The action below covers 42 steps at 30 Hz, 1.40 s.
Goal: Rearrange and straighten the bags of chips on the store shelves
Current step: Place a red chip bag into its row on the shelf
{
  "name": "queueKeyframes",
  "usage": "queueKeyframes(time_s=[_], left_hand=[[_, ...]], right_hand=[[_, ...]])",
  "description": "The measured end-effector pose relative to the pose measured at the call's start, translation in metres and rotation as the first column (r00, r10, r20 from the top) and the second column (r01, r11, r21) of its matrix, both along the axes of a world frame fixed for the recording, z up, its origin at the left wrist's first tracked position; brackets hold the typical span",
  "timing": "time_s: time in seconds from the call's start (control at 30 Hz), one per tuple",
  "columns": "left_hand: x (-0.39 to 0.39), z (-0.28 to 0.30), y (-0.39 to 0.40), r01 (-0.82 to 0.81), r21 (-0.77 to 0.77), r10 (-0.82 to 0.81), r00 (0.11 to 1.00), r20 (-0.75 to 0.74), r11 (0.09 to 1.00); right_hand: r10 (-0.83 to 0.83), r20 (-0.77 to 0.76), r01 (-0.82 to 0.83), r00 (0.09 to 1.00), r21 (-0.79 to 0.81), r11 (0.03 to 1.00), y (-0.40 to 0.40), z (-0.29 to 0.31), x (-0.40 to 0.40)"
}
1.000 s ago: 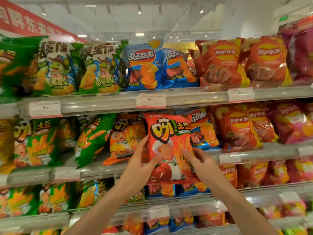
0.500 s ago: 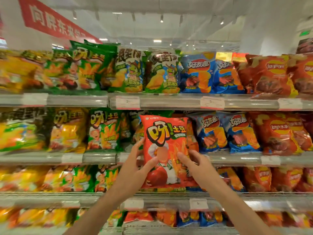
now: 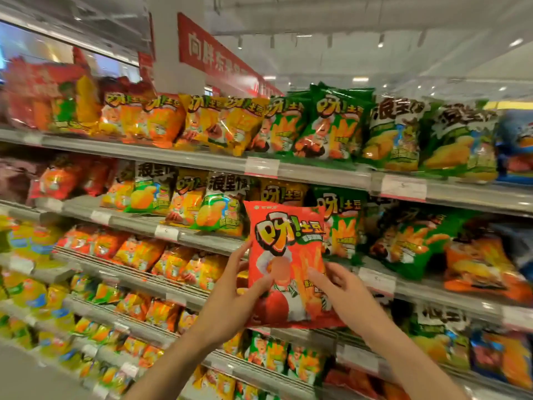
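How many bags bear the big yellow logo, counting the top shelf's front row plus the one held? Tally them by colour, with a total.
Orange plastic chip bags: 2
Yellow plastic chip bags: 2
Green plastic chip bags: 2
Red plastic chip bag, held: 1
Total: 7

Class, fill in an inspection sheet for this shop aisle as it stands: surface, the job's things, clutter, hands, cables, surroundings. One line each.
Surface: tiered grey shelves with price tags on the front rails.
Job's things: red chip bag held upright in front of the shelves; green bags and yellow bags stand in the top row.
Clutter: several shelved bags lean or overlap.
Hands: left hand and right hand both grip the red bag's lower half.
Cables: nothing seen.
Surroundings: red banner, ceiling lights.
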<state>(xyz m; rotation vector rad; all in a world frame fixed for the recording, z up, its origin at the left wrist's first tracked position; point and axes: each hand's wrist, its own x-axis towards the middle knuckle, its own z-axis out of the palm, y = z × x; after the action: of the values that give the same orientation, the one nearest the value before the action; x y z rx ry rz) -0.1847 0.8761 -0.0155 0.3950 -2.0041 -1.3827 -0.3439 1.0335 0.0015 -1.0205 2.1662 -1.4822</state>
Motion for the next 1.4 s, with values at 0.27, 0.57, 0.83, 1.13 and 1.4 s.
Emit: queueKeyframes(time_s=[0.27,0.57,0.83,1.13,1.4], left_hand=[[0.051,-0.017,-0.113,-0.156,0.022,0.156,0.988,-0.006,0.988],[0.075,-0.008,-0.279,-0.315,0.014,0.314,0.948,0.058,0.949],[0.086,0.001,-0.403,-0.38,0.014,0.379,0.924,0.058,0.925],[0.066,0.002,-0.522,-0.348,0.051,0.347,0.937,0.039,0.936],[0.014,0.006,-0.592,-0.242,-0.17,0.264,0.957,0.119,0.955]], right_hand=[[0.138,-0.001,-0.137,0.99,0.037,0.99,-0.14,-0.01,0.026],[0.267,-0.043,-0.266,0.963,0.012,0.964,-0.331,-0.006,0.042],[0.232,-0.171,-0.222,0.958,0.077,0.972,-0.466,0.002,0.055],[0.021,-0.186,-0.007,0.982,0.074,0.997,-0.522,0.011,0.064],[-0.259,-0.217,0.273,0.941,0.037,0.961,-0.522,0.021,0.085]])
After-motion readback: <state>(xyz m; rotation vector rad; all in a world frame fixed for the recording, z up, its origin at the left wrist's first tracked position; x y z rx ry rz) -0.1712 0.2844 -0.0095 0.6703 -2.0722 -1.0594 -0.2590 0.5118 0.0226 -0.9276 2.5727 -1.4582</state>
